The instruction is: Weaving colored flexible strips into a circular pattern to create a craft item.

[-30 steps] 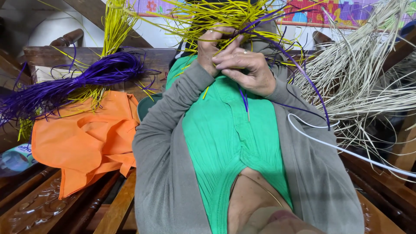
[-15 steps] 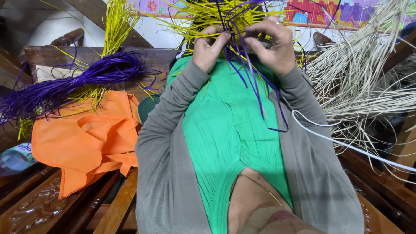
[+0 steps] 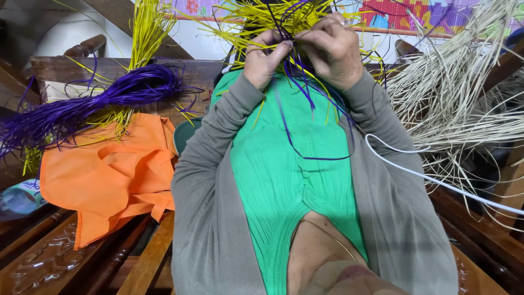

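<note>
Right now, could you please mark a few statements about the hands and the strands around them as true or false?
1. Both hands work close together at a yellow strand bundle. True: left hand and right hand meet there.
2. Purple strands hang from the hands. True.
3. The orange cloth lies by the right hand. False: it lies on the left side.
4. The loose purple bundle is in the left hand. False: it rests apart, above the cloth.
5. Pale straw strands lie at the right. True.

The person wears a grey long-sleeved cardigan open over a ribbed green top, with a thin gold necklace.
</note>
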